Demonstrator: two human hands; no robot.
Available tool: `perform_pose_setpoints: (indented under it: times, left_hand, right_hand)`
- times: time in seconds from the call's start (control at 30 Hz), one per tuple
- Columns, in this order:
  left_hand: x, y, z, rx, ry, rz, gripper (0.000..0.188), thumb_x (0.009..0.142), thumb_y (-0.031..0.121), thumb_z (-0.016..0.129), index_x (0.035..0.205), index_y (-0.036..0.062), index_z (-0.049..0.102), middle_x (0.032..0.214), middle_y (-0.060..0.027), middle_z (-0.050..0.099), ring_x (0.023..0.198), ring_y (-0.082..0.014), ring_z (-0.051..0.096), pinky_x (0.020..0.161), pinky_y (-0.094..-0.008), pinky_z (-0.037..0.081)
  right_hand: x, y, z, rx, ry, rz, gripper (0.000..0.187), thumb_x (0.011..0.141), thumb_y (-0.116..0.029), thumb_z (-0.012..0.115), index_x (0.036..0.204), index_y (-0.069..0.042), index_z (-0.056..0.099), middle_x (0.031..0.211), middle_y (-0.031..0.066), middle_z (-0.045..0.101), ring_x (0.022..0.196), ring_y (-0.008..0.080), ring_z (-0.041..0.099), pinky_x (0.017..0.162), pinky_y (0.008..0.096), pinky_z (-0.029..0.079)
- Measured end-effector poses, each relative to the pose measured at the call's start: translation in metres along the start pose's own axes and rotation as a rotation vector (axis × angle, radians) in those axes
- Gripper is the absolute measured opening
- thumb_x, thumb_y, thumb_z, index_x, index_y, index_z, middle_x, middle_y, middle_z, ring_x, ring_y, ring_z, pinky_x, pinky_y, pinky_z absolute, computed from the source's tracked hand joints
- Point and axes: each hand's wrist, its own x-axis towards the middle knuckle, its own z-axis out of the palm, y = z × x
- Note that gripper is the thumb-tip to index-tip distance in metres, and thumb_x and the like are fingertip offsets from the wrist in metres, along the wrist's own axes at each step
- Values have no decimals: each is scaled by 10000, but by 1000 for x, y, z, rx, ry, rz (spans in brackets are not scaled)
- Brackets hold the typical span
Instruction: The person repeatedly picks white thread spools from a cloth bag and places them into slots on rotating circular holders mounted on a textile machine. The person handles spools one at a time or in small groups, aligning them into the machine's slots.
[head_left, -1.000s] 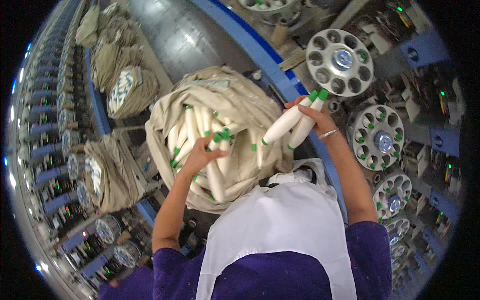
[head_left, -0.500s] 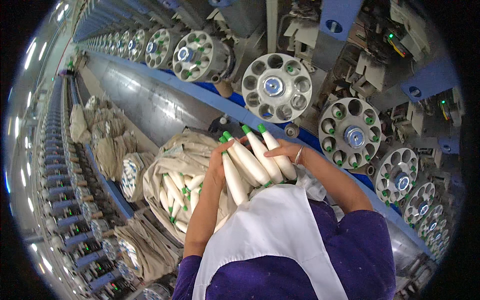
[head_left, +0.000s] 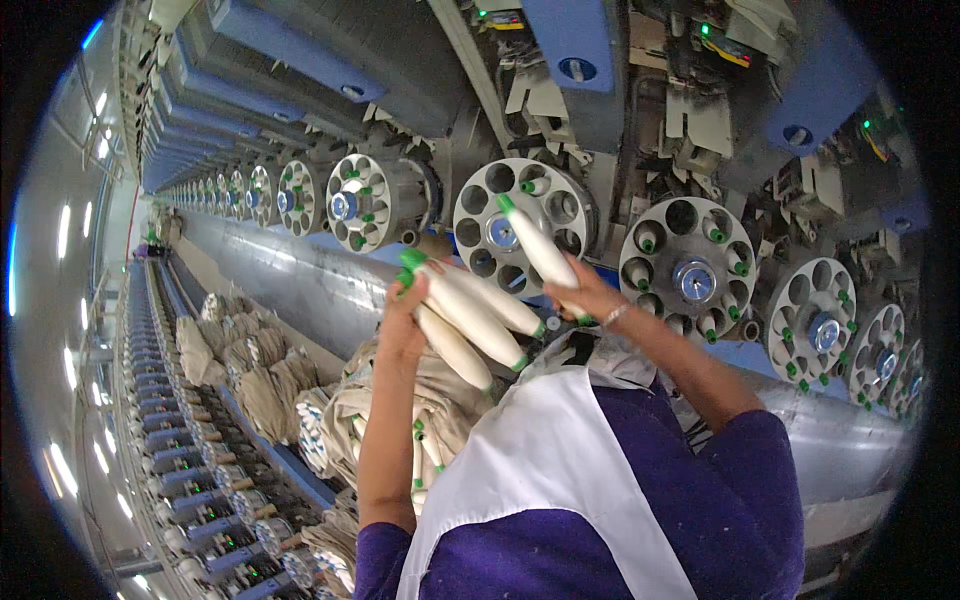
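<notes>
My left hand is closed around three white yarn bobbins, fanned out with their green tips by my thumb and their thick ends toward my apron. In my right hand is a single yarn bobbin, gripped near its lower end. Its green tip slants up and left, in front of the nearest round magazine. That magazine has a ring of holes around a blue hub; a green-tipped bobbin sits in one upper hole, and several others look dark. Below my left hand, an open cloth sack holds more bobbins.
Another round magazine, with green-tipped bobbins in several holes, stands to the right in a long row. Blue machine housings overhang the row. More filled cloth sacks line the left side, beside a second machine row.
My hands have moved apart. My right hand has lifted one bobbin away from the bunch toward the magazine, while the others stay in my left hand. The view has shifted.
</notes>
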Motion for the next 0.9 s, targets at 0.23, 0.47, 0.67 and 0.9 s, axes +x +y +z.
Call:
perform_pose_setpoints:
  times: [0.23, 0.47, 0.67, 0.9]
  left_hand:
    - [16, 79, 48, 162, -413, 370, 400, 783, 405, 739, 899, 53, 588, 1150, -197, 586, 1210, -386, 489, 977, -496, 431]
    - [9, 114, 40, 307, -417, 477, 426, 787, 445, 714, 906, 58, 582, 1189, -191, 552, 1255, -427, 416, 997, -519, 378]
    - [1, 107, 4, 142, -231, 587, 390, 819, 413, 694, 948, 70, 563, 1192, -192, 540, 1199, -396, 462, 993, -506, 405]
    - [3, 70, -3, 67, -141, 493, 384, 816, 400, 706, 961, 69, 575, 1211, -172, 543, 1117, -302, 515, 983, -442, 434]
  right_hand:
    - [49, -138, 38, -186, -431, 269, 788, 877, -749, 225, 1003, -58, 582, 584, 8, 517, 405, 77, 478, 328, 210, 367]
    - [53, -163, 47, -199, -540, 6, 582, 926, -612, 416, 974, -54, 578, 565, -28, 468, 427, 30, 421, 335, 186, 326]
    - [41, -143, -10, -60, -385, 78, 299, 1008, -339, 440, 866, -82, 498, 590, -67, 338, 452, 23, 318, 374, 190, 213]
    - [56, -134, 3, 513, -43, -282, 295, 1018, -278, 425, 779, -105, 438, 723, -18, 437, 671, 83, 484, 652, 227, 428]
